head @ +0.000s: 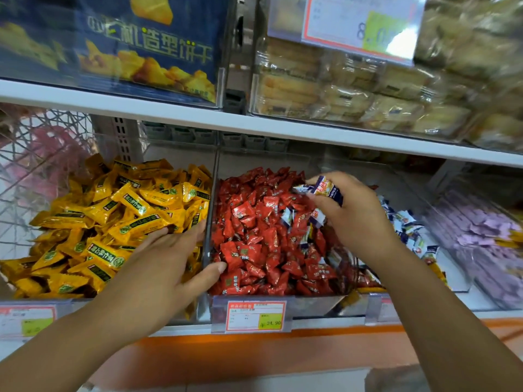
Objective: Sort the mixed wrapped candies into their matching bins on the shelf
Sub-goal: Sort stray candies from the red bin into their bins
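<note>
Shelving (pixel 283 128) carries a row of clear bins: the yellow bin (pixel 85 302) at the left, the red bin (pixel 311 304) in the middle, and the white-and-blue bin (pixel 452 275) to its right. The left hand (pixel 158 264) lies flat on the yellow candies (pixel 113 210), its fingers spread and holding nothing, the thumb reaching across the divider to the red candies (pixel 254 236). The right hand (pixel 351 213) hovers over the back of the red bin, its fingers pinching a white-and-blue candy (pixel 325 188), possibly two.

The step looks like a transfer rightward. It goes best if the hand clears the divider and lets go low over the matching pile, so nothing bounces back. More strays (pixel 287 216) lie among the reds. Lifting each by a wrapper end should avoid dragging red pieces along.
</note>
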